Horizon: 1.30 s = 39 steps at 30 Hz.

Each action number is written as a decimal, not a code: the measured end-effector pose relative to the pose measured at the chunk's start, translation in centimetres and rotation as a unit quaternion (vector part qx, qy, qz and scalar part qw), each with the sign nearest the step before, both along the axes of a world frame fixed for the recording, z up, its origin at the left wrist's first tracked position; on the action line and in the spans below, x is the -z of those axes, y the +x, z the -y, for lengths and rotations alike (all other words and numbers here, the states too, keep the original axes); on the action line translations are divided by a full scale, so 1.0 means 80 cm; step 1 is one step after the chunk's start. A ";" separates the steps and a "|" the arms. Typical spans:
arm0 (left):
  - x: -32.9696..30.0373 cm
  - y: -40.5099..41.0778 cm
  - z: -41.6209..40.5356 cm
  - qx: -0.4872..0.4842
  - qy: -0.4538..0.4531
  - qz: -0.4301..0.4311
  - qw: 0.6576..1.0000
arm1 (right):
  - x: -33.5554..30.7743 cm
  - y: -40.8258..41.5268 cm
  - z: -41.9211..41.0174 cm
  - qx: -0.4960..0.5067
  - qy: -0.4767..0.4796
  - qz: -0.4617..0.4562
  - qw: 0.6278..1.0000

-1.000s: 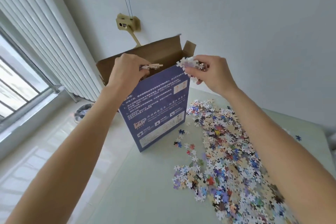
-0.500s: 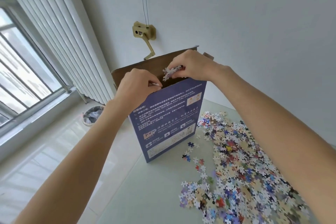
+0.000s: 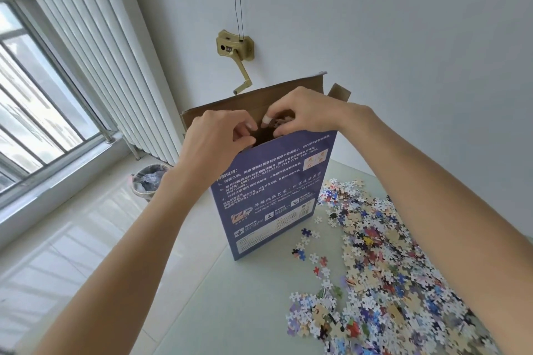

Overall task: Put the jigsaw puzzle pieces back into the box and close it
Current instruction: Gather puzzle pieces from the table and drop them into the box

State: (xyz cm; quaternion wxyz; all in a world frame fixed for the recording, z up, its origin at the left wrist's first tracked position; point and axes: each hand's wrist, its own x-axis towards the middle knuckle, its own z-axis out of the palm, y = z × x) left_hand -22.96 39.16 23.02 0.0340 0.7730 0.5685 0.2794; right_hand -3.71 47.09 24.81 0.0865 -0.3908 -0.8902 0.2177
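Note:
A tall blue puzzle box (image 3: pixel 274 196) stands upright on the pale green table (image 3: pixel 230 311), its brown top flaps open. My left hand (image 3: pixel 213 141) curls over the left end of the box's front top edge. My right hand (image 3: pixel 305 112) is over the opening, fingers pinched on a small bunch of puzzle pieces (image 3: pixel 279 123) just inside the rim. A wide heap of loose coloured pieces (image 3: pixel 383 262) lies on the table to the right of the box. The inside of the box is dark and mostly hidden.
The table's left edge drops to a tiled floor, where a waste bin (image 3: pixel 148 181) stands near a white ribbed radiator (image 3: pixel 101 52) and a window. A brass crank (image 3: pixel 235 50) is fixed to the wall behind the box.
My right hand has carried its pieces from the box's right corner to the middle of the opening and lowered them inside the rim. My left hand has stayed at the front edge.

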 end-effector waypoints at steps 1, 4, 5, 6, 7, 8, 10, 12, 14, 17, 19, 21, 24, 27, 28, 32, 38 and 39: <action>0.001 0.001 0.001 -0.007 0.005 -0.016 1.000 | 0.002 0.000 0.001 0.002 -0.001 -0.007 1.000; 0.006 0.007 0.006 0.003 0.017 -0.071 0.997 | 0.010 -0.001 0.009 0.017 0.012 -0.059 0.998; 0.008 0.009 0.008 0.019 0.014 -0.081 0.996 | 0.013 -0.002 0.012 0.020 0.020 -0.078 0.997; 0.010 0.010 0.011 0.033 0.011 -0.088 0.996 | 0.018 -0.002 0.016 0.025 0.028 -0.094 0.995; 0.012 0.010 0.014 0.041 0.014 -0.091 0.995 | 0.022 -0.003 0.019 0.032 0.042 -0.107 0.993; 0.015 0.010 0.015 0.044 0.021 -0.095 0.994 | 0.026 -0.003 0.023 0.042 0.065 -0.120 0.990; 0.019 0.010 0.017 0.043 0.036 -0.099 0.993 | 0.032 -0.001 0.034 0.072 0.120 -0.164 0.977; 0.021 0.013 0.019 0.039 0.064 -0.098 0.992 | 0.037 0.004 0.050 0.093 0.183 -0.213 0.955; 0.022 0.018 0.024 0.035 0.142 -0.090 0.985 | 0.044 0.013 0.073 0.112 0.261 -0.234 0.930; 0.033 0.034 0.041 0.074 0.267 -0.042 0.960 | 0.075 0.041 0.119 0.167 0.343 -0.220 0.898; 0.061 0.056 0.052 0.132 0.280 0.000 0.951 | 0.115 0.067 0.157 0.206 0.329 -0.195 0.901; 0.103 0.076 0.058 0.173 0.227 0.032 0.958 | 0.163 0.092 0.192 0.238 0.273 -0.153 0.920; 0.192 0.105 0.073 0.193 0.079 0.044 0.977 | 0.245 0.130 0.252 0.311 0.105 -0.066 0.942; 0.274 0.127 0.093 0.176 -0.130 -0.001 0.976 | 0.316 0.164 0.310 0.360 -0.032 0.021 0.932; 0.298 0.131 0.100 0.161 -0.202 -0.037 0.965 | 0.334 0.173 0.326 0.373 -0.065 0.039 0.925; 0.365 0.144 0.127 0.093 -0.410 -0.172 0.891 | 0.386 0.199 0.372 0.445 -0.163 0.161 0.866; 0.388 0.165 0.171 0.078 -0.449 -0.156 0.876 | 0.417 0.172 0.388 0.493 -0.271 0.172 0.809; 0.389 0.172 0.177 0.083 -0.446 -0.150 0.879 | 0.418 0.161 0.387 0.484 -0.252 0.176 0.819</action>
